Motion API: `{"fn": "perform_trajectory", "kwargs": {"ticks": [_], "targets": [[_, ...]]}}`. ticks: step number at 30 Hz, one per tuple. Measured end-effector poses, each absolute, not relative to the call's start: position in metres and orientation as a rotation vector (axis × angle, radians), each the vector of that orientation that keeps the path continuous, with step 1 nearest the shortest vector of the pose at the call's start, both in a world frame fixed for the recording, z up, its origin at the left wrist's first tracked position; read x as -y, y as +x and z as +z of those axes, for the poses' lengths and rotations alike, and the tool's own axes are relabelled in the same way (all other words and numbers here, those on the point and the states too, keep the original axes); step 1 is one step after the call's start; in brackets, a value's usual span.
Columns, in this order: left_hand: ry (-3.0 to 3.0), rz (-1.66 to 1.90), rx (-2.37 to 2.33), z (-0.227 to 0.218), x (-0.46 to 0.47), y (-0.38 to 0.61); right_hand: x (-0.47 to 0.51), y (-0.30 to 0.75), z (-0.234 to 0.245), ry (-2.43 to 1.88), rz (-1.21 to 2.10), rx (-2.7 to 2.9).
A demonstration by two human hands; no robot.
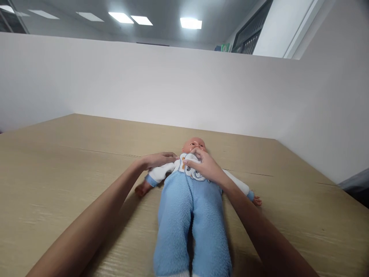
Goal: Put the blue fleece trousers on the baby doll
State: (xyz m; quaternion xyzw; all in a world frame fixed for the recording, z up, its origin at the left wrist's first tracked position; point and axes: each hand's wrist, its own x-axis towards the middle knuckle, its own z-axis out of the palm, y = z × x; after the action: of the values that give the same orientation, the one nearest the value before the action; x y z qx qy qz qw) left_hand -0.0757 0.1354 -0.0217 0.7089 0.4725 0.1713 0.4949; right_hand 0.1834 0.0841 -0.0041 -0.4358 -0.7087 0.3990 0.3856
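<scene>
A baby doll [194, 144] lies on its back on the table, its head away from me and its arms spread. It wears fluffy light-blue pants [176, 200] and a white top [182, 164] with blue trim and a printed figure on the chest. My left hand [161, 158] rests by the doll's shoulder on the left, fingers stretched towards the collar. Over the chest, just below the chin, is my right hand [208, 166], thumb and fingers apart on the top. It covers part of the print. The doll's feet are out of view.
The wooden table [86, 150] has thin seams across it. A white partition [173, 84] rises along its back edge, and a wall stands to the right. Some dark item [357, 184] shows beyond the right edge. Ceiling lights shine above.
</scene>
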Motion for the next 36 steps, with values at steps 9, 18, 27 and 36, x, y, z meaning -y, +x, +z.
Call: {"fn": "perform_trajectory", "kwargs": {"ticks": [9, 18, 27, 36], "targets": [[1.956, 0.321, -1.195, -0.017, -0.138, -0.082, -0.086, 0.212, -0.001, -1.438, 0.443, 2.123], [2.342, 0.634, -1.456, 0.001, -0.123, -0.067, -0.017, 0.297, -0.031, -1.583, 0.031, 2.023], [2.775, 0.664, -1.017, 0.02, -0.056, 0.057, 0.038, 0.376, -0.075, -1.584, 0.147, 2.037], [2.812, 0.769, -1.006, -0.01, -0.063, 0.072, 0.015, 0.359, -0.056, -1.356, 0.585, 1.531]]}}
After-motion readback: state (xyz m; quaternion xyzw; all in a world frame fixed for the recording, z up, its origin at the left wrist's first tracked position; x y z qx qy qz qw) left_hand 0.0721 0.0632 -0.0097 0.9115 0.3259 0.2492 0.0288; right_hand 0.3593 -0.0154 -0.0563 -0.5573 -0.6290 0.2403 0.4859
